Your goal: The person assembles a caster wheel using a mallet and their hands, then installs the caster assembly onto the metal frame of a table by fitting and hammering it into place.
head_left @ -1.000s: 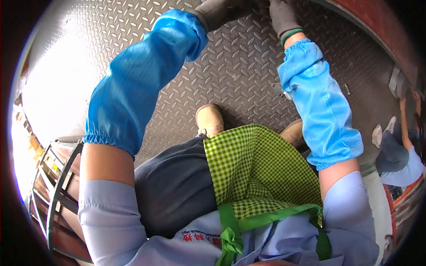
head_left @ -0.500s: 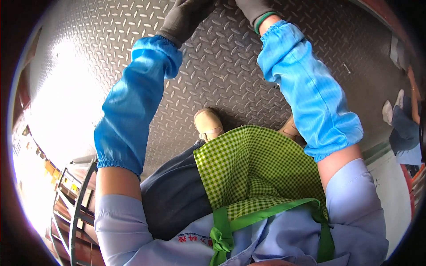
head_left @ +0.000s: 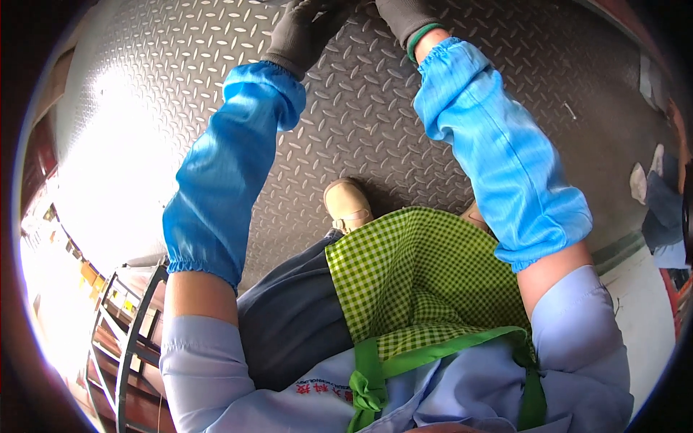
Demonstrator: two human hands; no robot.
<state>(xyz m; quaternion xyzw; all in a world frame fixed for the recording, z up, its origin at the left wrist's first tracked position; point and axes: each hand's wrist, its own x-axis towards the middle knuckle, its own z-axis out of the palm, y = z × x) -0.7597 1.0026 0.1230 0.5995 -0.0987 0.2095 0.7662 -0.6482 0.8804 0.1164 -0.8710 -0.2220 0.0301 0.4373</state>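
Both of my arms reach forward to the upper edge of the view, in blue sleeve covers. My left hand [head_left: 297,36], in a grey knit glove, is over the metal tread-plate floor [head_left: 339,137]; its fingers run into dark shadow and past the edge. My right hand [head_left: 406,20], gloved in grey with a green cuff band, lies a little to the right of it. Its fingers are cut off by the edge too. Whatever either hand holds or touches is out of sight. Below hangs my green checked apron [head_left: 426,281].
My tan shoe [head_left: 348,202] stands on the tread plate. A black metal frame [head_left: 130,346] is at lower left, beside strong glare. At the far right, another person's legs and pale shoes [head_left: 639,182] show. A small light piece [head_left: 570,110] lies on the floor.
My left arm has shifted slightly to the right in the view, and my right hand slightly left, so the hands look a bit closer together. The view itself has moved slightly.
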